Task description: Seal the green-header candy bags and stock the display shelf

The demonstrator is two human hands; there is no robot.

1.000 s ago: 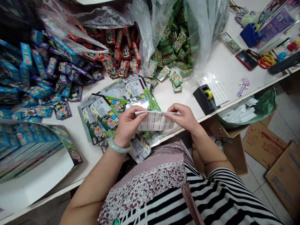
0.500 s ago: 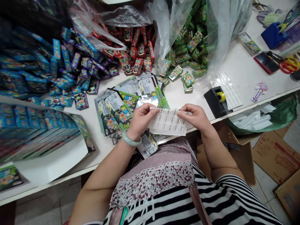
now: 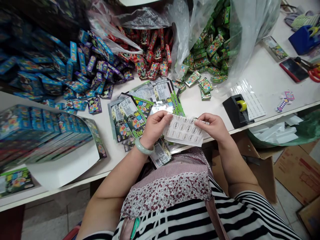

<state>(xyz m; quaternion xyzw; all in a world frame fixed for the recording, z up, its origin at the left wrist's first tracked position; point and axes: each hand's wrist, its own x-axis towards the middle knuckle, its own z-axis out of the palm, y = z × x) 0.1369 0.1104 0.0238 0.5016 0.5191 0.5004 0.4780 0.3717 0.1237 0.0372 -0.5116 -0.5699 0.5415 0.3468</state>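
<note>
A white sheet of round stickers (image 3: 184, 130), printed with dark lettering, is stretched between my hands above the table's front edge. My left hand (image 3: 157, 126), with a pale green bangle on its wrist, pinches the sheet's upper left corner. At the upper right, my right hand (image 3: 212, 126) has thumb and forefinger closed on the sheet's edge; whether a single sticker is between them I cannot tell. Beneath and behind the sheet lie flat printed cards (image 3: 126, 116) in black and green, piled loosely and partly hidden by my left hand.
Heaps of small blue boxes (image 3: 40, 85), red boxes (image 3: 153, 70) and green boxes (image 3: 206, 85) lie across the back, some in plastic bags. A carton of packed boxes (image 3: 67, 176) stands left. At right are a black tape dispenser (image 3: 233, 111), a phone (image 3: 294, 70) and scissors (image 3: 315, 74).
The view has swung slightly left, so the table things appear shifted right. Both hands keep hold of the sticker sheet, which is tilted a little more, its right side lower.
</note>
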